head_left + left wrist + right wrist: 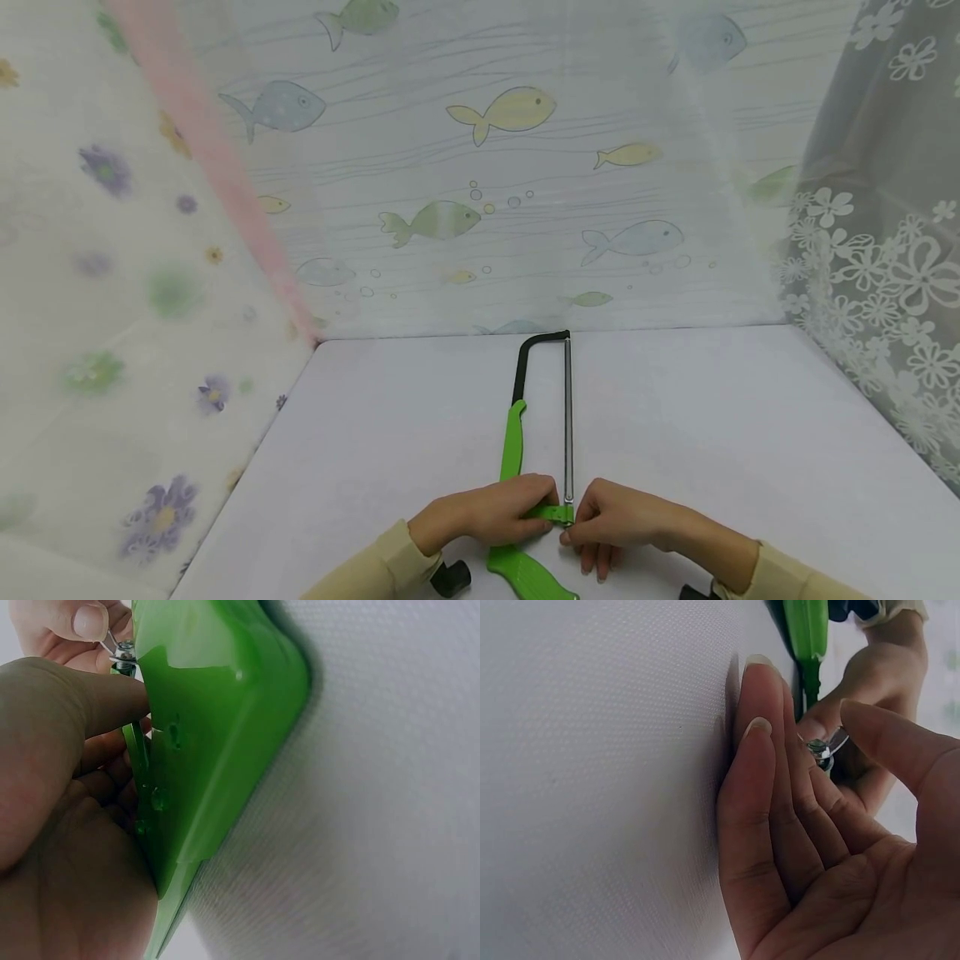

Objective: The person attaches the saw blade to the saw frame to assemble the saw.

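Note:
A hacksaw with a green handle (525, 575) and a black frame (519, 375) lies on the white table, its far end pointing away from me. Its straight blade (568, 417) runs along the right side. My left hand (502, 510) grips the saw where the green arm (553, 513) reaches across to the blade. Close by on the right, my right hand (626, 518) has its thumb and forefinger at a small metal wing nut (821, 754) on the blade's near end. In the right wrist view the thumb touches one wing, while the other fingers rest near the table.
The white table (375, 417) reaches back to a fish-print curtain (420, 275). A flower-print cloth (150, 333) hangs at the left and a lacy one (885, 275) at the right. Black wrist devices (452, 578) sit under both wrists.

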A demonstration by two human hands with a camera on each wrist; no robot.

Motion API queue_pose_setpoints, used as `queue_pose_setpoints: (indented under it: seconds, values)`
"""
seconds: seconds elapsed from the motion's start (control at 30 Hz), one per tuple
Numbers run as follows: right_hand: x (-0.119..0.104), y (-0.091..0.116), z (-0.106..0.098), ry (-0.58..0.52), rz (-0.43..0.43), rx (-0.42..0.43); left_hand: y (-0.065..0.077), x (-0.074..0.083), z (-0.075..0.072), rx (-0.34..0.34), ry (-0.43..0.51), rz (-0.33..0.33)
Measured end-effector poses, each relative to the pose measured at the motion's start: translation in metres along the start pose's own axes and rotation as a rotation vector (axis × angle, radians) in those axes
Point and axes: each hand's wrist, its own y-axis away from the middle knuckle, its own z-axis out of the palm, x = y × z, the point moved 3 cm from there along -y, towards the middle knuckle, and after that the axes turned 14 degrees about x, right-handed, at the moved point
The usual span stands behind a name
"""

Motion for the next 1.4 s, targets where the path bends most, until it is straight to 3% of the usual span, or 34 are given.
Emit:
queue_pose_setpoints:
  seconds: [0.37, 0.77, 1.4]
  values:
    - [-0.0005, 0.0022, -0.0068, 0.04, -0.022, 0.047, 0.0003, -0.001, 0.001, 0.005, -0.013, 0.006]
    - [0.0038, 0.0019, -0.0101, 0.075, -0.101, 0.075, -0.0006, 0.0008, 0.0, 0.013, -0.039, 0.036]
    - [0.0058, -0.0061, -0.0017, 0.083, -0.052, 0.061, -0.0004, 0.0008, -0.0008, 0.002, -0.015, 0.02]
